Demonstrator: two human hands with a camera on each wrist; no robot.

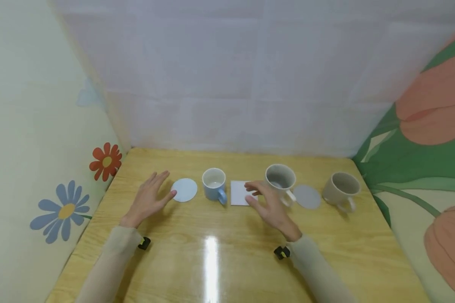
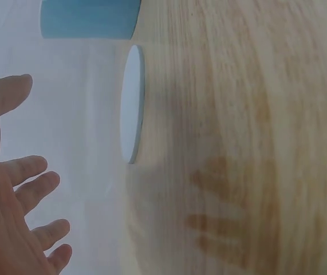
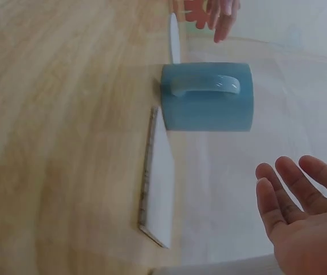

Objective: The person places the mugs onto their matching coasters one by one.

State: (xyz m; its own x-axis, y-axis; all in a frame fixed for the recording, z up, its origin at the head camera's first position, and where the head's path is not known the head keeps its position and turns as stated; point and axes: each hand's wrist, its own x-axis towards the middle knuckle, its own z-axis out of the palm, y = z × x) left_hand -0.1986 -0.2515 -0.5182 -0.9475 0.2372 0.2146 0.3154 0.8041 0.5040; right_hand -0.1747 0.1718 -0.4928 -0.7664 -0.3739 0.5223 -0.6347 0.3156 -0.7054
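Observation:
My left hand point(image 1: 147, 201) hovers over the table left of a round white coaster point(image 1: 184, 190), fingers extended and holding nothing. The right hand point(image 1: 270, 209) hangs in the air over the right part of a square white coaster point(image 1: 238, 193), its fingers relaxed and empty. Between the two coasters stands a blue mug point(image 1: 214, 185), upright, its handle towards me. Just beyond the right hand a grey-white mug point(image 1: 280, 176) stands upright, partly covered by that hand in the head view. In the right wrist view the blue mug point(image 3: 206, 109) stands beyond the square coaster point(image 3: 162, 183).
A round grey coaster point(image 1: 307, 196) lies right of the grey-white mug. Farther right stands a beige mug point(image 1: 340, 190) near the table's right side. A white cloth wall point(image 1: 227, 84) closes off the back of the wooden table point(image 1: 174, 252); flowered cloths hang at both sides.

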